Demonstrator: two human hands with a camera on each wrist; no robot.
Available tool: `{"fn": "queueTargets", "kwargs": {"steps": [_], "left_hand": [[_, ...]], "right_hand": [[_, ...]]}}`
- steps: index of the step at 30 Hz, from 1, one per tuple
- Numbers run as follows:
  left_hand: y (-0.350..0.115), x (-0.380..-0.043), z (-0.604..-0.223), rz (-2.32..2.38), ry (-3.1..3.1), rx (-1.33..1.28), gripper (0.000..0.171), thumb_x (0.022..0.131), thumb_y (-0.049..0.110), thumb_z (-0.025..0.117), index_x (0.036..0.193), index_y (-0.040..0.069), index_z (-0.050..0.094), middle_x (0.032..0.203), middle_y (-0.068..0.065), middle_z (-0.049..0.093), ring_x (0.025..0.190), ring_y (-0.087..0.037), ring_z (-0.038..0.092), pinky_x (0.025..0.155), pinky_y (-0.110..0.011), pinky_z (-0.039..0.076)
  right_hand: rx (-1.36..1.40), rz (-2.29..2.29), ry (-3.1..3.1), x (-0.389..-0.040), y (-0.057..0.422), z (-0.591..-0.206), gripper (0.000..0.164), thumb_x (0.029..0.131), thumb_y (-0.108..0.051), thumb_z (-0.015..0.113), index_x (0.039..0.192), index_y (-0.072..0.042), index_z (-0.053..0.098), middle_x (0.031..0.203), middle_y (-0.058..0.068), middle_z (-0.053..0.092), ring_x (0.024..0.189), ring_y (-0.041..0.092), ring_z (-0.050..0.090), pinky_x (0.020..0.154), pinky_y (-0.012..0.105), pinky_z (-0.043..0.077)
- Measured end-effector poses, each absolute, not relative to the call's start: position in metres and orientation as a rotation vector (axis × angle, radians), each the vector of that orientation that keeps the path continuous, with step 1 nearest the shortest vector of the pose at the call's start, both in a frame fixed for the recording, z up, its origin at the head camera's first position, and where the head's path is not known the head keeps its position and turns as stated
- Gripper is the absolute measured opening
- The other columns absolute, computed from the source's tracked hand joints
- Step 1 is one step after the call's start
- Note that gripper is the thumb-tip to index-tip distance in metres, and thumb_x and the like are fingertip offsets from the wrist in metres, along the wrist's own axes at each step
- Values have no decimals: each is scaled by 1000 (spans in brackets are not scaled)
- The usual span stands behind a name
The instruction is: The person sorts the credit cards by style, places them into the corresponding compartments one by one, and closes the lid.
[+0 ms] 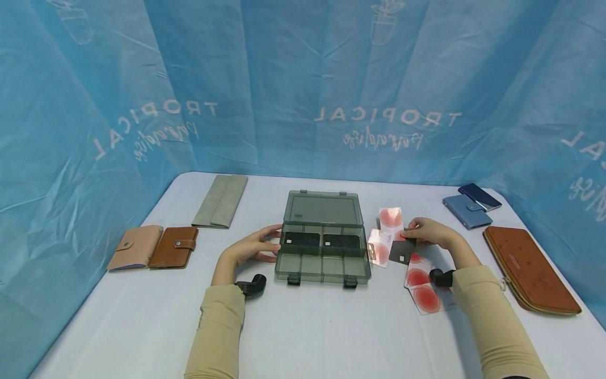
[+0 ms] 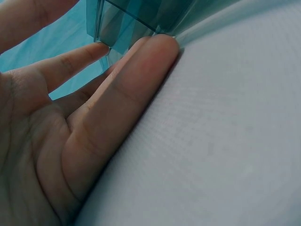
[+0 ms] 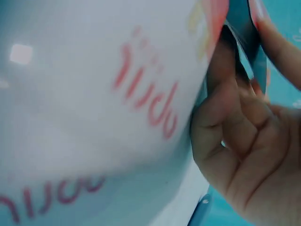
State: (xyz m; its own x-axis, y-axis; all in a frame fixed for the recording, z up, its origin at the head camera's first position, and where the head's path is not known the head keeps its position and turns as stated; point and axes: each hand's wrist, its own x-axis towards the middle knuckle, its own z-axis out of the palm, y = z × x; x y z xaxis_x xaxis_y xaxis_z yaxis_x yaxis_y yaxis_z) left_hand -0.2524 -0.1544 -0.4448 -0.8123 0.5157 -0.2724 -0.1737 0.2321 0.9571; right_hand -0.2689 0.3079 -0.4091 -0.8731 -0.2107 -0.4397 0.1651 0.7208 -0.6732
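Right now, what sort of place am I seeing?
Perhaps a makeshift filming booth: blue curtains printed with mirrored TROPICAL lettering hang around a white-covered table holding a green-tinted compartment box and a brown snap-strap wallet.

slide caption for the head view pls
Left hand touching an open box, right hand pinching a dark card near red-and-white cards.

A box (image 1: 307, 277) is centred on a table (image 1: 331, 337), its lid (image 1: 324, 209) laid behind.
2 cards (image 1: 302, 240) are kept in its rear compartments; its left wall is touched by the left hand (image 1: 251, 245). To its right, 1 card (image 1: 402, 252) is gripped by the right hand (image 1: 432, 232), slips (image 1: 427, 298) being laid left of and before it. At left, 2 wallets (image 1: 134, 248) are set before a case (image 1: 220, 202); at right, 2 more wallets (image 1: 466, 211) behind a purse (image 1: 532, 271).
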Motion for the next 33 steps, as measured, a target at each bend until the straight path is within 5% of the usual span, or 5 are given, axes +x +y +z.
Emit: {"fn": "queueTargets", "kwargs": {"steps": [7, 13, 23, 28, 33], "left_hand": [[-155, -254, -442, 1623, 1969, 307, 76, 85, 15, 63, 148, 13, 21, 146, -17, 24, 98, -22, 54, 85, -40, 53], [-155, -255, -441, 1612, 1983, 306, 75, 86, 13, 62, 148, 13, 21, 146, -17, 23, 97, -22, 54, 84, -39, 53], [-156, -255, -443, 1623, 1963, 318, 74, 87, 13, 62, 148, 13, 20, 146, -18, 23, 95, -21, 54, 84, -40, 53], [-156, -254, -444, 1629, 1945, 332, 74, 87, 12, 61, 148, 13, 20, 147, -18, 21, 98, -22, 52, 86, -40, 52], [-156, -254, -445, 1626, 1941, 340, 73, 87, 12, 60, 148, 13, 19, 147, -18, 20, 98, -21, 53, 86, -40, 52]], "right_hand": [[202, -1197, 2428, -270, 314, -405, 56, 91, -24, 56, 134, 5, 32, 107, 20, 50, 82, 20, 51, 75, 31, 51], [330, -1344, 2554, -268, 316, -395, 59, 94, -11, 48, 145, 2, 21, 136, 32, 32, 99, 29, 50, 81, 35, 50], [323, -1480, 2800, -274, 291, -398, 77, 84, 7, 53, 149, -15, 17, 126, 30, 37, 99, 38, 52, 65, 37, 55], [181, -1455, 3055, -311, 307, -455, 55, 87, -7, 57, 136, -27, 44, 116, 22, 48, 88, 34, 58, 40, 28, 47], [194, -1601, 2955, -271, 255, -405, 33, 92, -21, 55, 124, -11, 52, 106, 17, 49, 87, 28, 55, 55, 34, 51]]}}
